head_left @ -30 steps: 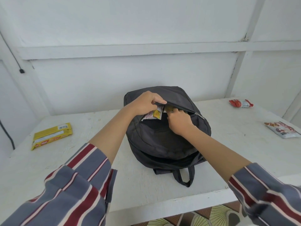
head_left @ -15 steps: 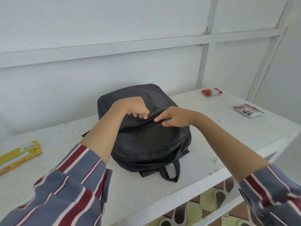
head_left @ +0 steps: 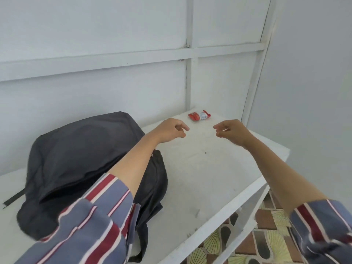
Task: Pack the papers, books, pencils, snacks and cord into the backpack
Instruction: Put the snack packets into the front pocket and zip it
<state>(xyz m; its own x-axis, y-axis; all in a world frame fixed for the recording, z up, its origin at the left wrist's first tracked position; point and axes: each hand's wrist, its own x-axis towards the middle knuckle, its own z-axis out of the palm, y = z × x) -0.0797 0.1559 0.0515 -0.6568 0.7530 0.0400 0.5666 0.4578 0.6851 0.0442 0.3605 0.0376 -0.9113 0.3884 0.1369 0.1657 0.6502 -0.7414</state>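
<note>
A dark grey backpack (head_left: 80,153) lies on the white table (head_left: 205,174) at the left, partly behind my left forearm. A red and white snack packet (head_left: 200,115) rests near the far right corner of the table. My left hand (head_left: 171,129) hovers over the table just left of and nearer than the packet, fingers loosely curled and holding nothing. My right hand (head_left: 231,131) hovers to the packet's right and nearer me, also loosely curled and holding nothing. Neither hand touches the packet.
White panelled walls (head_left: 114,44) close in the table at the back and right. The table's front edge (head_left: 219,216) runs diagonally, with patterned floor tiles (head_left: 266,235) below it. A black strap (head_left: 13,199) sticks out at the backpack's left.
Both hands have left the backpack's opening and moved right over the table toward the red packet. The view has swung right, so the yellow box and the second packet are out of frame.
</note>
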